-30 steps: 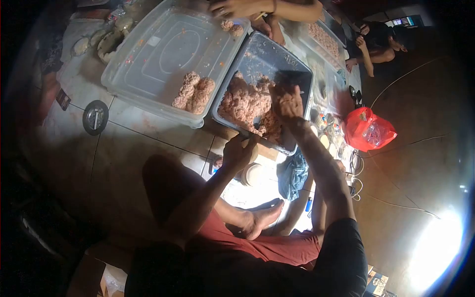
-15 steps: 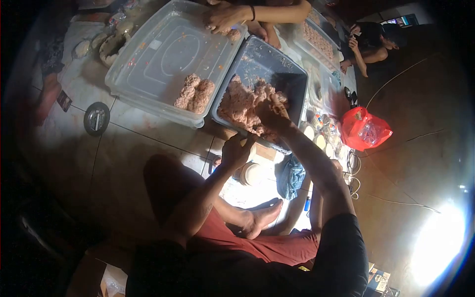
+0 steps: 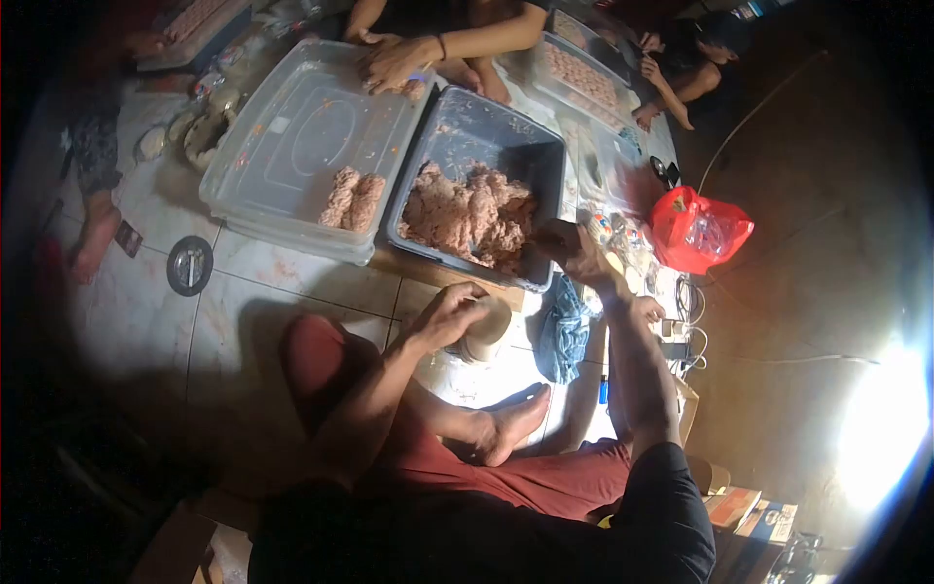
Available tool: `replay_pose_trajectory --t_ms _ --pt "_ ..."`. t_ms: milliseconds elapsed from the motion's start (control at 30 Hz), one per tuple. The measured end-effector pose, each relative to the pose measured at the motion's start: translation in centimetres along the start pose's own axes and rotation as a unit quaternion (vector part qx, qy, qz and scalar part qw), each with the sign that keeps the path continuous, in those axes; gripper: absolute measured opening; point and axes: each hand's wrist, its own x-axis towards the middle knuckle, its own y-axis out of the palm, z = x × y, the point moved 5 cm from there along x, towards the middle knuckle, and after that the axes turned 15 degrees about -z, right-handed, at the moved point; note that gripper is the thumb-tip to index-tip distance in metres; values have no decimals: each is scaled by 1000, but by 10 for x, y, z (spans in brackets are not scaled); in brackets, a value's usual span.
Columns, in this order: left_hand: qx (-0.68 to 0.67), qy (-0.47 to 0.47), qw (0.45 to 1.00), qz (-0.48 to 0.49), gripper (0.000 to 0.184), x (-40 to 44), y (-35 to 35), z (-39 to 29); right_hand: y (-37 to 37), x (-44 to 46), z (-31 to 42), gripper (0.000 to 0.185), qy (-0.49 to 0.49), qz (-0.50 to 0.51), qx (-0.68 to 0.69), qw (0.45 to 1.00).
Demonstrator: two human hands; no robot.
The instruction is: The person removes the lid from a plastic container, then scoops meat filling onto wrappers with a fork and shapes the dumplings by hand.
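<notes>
A dark grey tub [image 3: 409, 180] in front of me holds a lump of pinkish ground-meat mixture [image 3: 467, 214]. My right hand [image 3: 587, 261] is at the tub's near right corner, off the mixture; its fingers are blurred and lie in shadow. My left hand [image 3: 452, 313] is below the tub's near edge with its fingers curled, beside a pale round container [image 3: 484, 339]; what it grips, if anything, I cannot make out. Left of the tub, two shaped rolls of the mixture [image 3: 352, 200] lie on an upturned clear plastic lid or tray [image 3: 282, 185].
Across from me, another person's hand [image 3: 397, 63] rests at the tray's far edge. A red plastic bag [image 3: 700, 229] and a blue cloth [image 3: 564, 336] are on the right. A round metal drain cover [image 3: 190, 265] is set in the tiled floor. Farther back is a tray of shaped pieces [image 3: 584, 80].
My right hand has come out of the mixture and moved right, to the tub's corner. My left hand has dropped away from the tub's edge toward the pale container. The view has shifted slightly.
</notes>
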Motion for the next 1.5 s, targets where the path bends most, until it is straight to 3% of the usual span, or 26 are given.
replay_pose_trajectory --t_ms 67,100,167,200,233,300,400,500,567,633,700,767,867,900,967,1033,1100,1167,1200,1300,1333,1433,1467,1500 --pt "-215 -63 973 55 43 1 8 -4 -11 -27 14 17 26 -52 -34 998" --pt "-311 -66 946 62 53 1 12 -11 -15 -44 32 14 -93 -128 21 987" --pt "-419 -64 905 48 67 -14 24 -47 -12 -75 42 12 -21 -217 38 975" --pt "-446 -48 890 81 79 -18 29 -56 -9 -89 50 12 -55 -279 7 959" --pt "-438 -47 894 84 79 -22 36 -62 -6 -104 57 11 -89 -340 -26 936" --pt "-512 -15 856 68 89 -32 50 -74 17 -126 59 21 -128 -343 -137 920" --pt "-521 -11 849 92 94 -56 72 -86 39 -151 65 20 -160 -414 -91 892" --pt "-487 18 869 86 98 -57 70 -88 20 -161 93 29 -105 -413 -6 905" --pt "-521 9 851 65 98 -55 72 -89 25 -172 101 35 -119 -338 -74 931" --pt "-512 -34 858 10 104 -56 76 -80 39 -177 82 37 -156 -322 -40 933" --pt "-578 -115 807 42 103 -57 69 -56 34 -191 78 35 -177 -246 -154 940" --pt "-592 -141 793 20 100 -60 61 -33 35 -204 63 31 -180 -177 -194 948" --pt "-622 -166 765 -3 95 -50 47 -14 10 -215 78 30 -171 -170 -201 949" --pt "-635 -172 753 -12 92 -50 43 -10 0 -216 83 31 -128 -186 -159 961" --pt "-626 -164 762 12 91 -55 47 -15 -15 -214 90 31 -85 -201 -116 969" --pt "-620 -153 766 75 87 -65 60 -30 -22 -207 91 30 -54 -174 27 983" --pt "-594 -174 780 91 91 -69 70 -39 -16 -199 80 28 -95 -164 20 982" --pt "-526 -215 822 32 95 -69 66 -36 -7 -200 58 28 -109 -125 -51 985" --pt "-474 -203 854 67 99 -67 62 -33 -14 -199 61 30 -115 -116 -73 984" --pt "-476 -196 854 81 101 -67 55 -19 -20 -195 73 31 -148 -114 -2 982" --pt "-475 -199 853 83 101 -68 57 -18 -7 -195 68 31 -162 -108 -56 979" --pt "-437 -164 881 74 101 -67 63 -24 -9 -190 66 26 -118 -103 -64 986" --pt "-436 -154 887 2 99 -65 58 -18 -10 -193 69 28 -89 -106 -102 985" --pt "-431 -158 888 2 99 -69 63 -22 -7 -196 75 25 -81 -162 -57 982"
